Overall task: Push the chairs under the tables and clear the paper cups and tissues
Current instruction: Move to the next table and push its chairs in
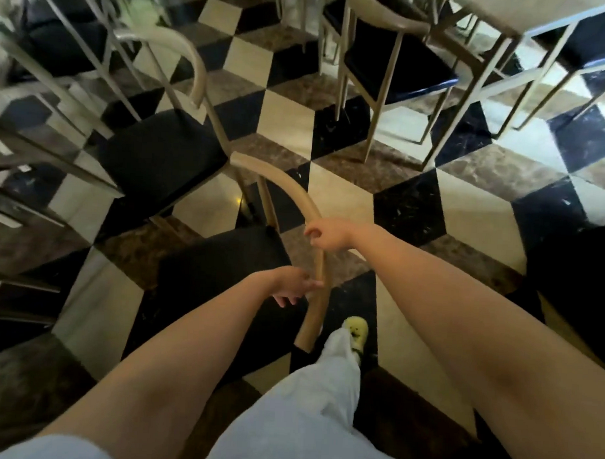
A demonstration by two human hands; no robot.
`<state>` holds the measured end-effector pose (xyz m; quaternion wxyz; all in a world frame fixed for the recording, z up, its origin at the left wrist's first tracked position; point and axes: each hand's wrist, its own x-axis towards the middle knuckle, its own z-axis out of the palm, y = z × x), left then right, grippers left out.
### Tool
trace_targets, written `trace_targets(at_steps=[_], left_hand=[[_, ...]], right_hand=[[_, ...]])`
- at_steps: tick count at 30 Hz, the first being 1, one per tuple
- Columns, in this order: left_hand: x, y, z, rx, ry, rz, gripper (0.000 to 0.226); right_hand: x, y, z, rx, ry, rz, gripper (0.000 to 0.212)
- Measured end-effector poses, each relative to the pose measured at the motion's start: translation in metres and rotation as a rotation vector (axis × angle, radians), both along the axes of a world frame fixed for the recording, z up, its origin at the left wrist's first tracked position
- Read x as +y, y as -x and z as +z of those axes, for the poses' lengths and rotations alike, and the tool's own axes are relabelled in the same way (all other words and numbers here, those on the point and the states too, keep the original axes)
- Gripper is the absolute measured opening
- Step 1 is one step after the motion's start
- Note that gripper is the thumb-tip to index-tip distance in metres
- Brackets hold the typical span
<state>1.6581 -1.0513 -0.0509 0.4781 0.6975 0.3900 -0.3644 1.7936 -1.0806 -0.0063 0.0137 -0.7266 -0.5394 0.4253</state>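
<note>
Both hands were on the curved back of the nearest chair (295, 201), which stood out in the aisle: the right hand (330, 235) gripped the rail, the left hand (292, 287) touched it with fingers seemingly loose. No chair looked fully pushed in. Tabletops were cut off; cups and tissues unseen.

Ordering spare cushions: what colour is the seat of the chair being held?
Black seat, seen in the head view.

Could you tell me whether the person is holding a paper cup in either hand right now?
No, the left hand and the right hand are both on the curved wooden backrest of the nearest chair, and no cup is visible.
</note>
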Motion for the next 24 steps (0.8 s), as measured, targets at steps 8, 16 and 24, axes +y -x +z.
trace_targets(at_steps=[8, 16, 24], left_hand=[[0.039, -0.035, -0.051, -0.029, 0.354, 0.432, 0.049], [0.037, -0.038, -0.039, 0.03, 0.427, 0.572, 0.061], [0.008, -0.044, -0.017, 0.076, 0.196, 0.787, 0.052]], right_hand=[[0.089, -0.049, -0.034, -0.114, -0.158, 0.446, 0.022], [0.138, -0.067, -0.072, -0.357, -0.17, 1.027, 0.033], [0.158, -0.068, -0.074, -0.473, 0.094, 1.417, 0.066]])
